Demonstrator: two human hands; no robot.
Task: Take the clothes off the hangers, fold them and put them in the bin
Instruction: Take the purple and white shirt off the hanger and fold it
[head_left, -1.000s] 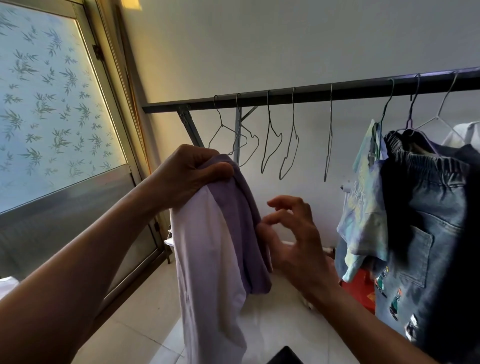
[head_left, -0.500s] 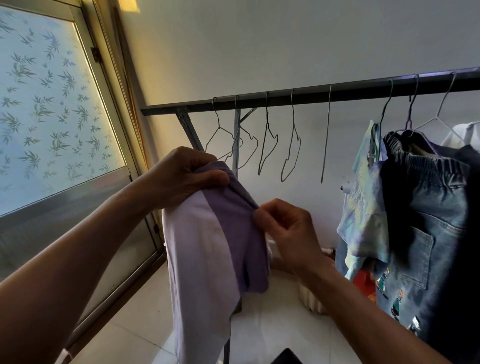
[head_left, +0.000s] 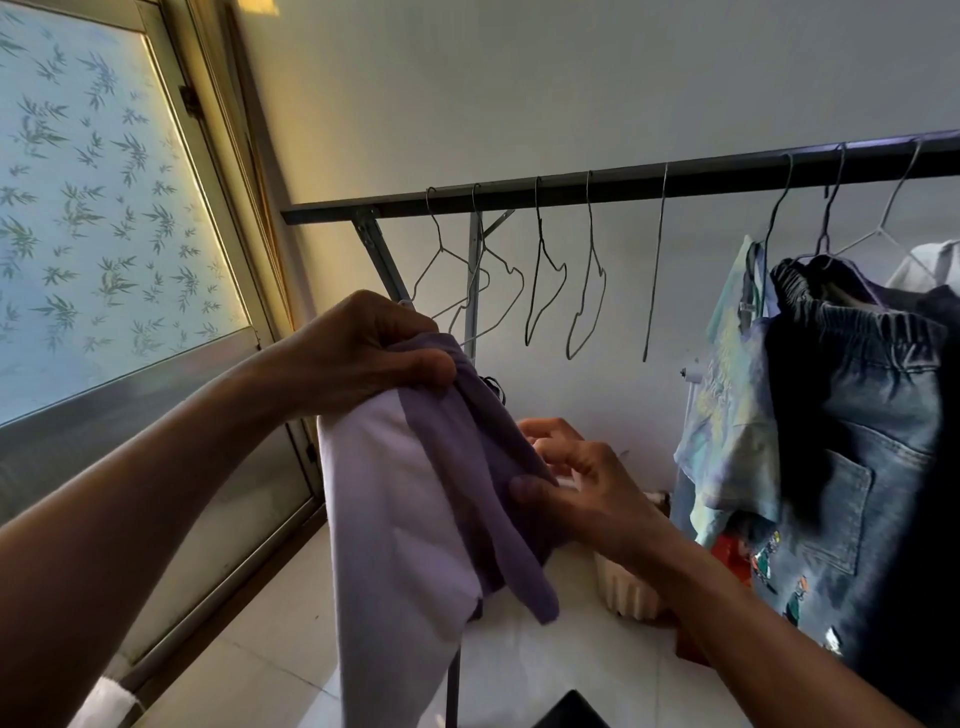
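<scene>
A lilac and purple garment (head_left: 415, 499) hangs in front of me, off the rail. My left hand (head_left: 363, 358) grips its bunched top, thumb pressed over the purple part. My right hand (head_left: 576, 488) pinches the purple sleeve edge lower down, thumb in front and fingers behind the cloth. Several bare wire hangers (head_left: 540, 270) dangle from the dark rail (head_left: 623, 184). Further right, a pale tie-dye top (head_left: 727, 395) and dark denim shorts (head_left: 862, 441) still hang on hangers. No bin is clearly in view.
A frosted window with a leaf pattern (head_left: 93, 208) fills the left side above a metal door panel. A cream ribbed container (head_left: 623, 592) and something red (head_left: 727, 556) sit on the white tiled floor below the rail. A dark object's corner (head_left: 571, 712) shows at the bottom edge.
My right hand went from open beside the garment to pinching the purple sleeve, then slid lower along it. My left hand kept its grip at the top.
</scene>
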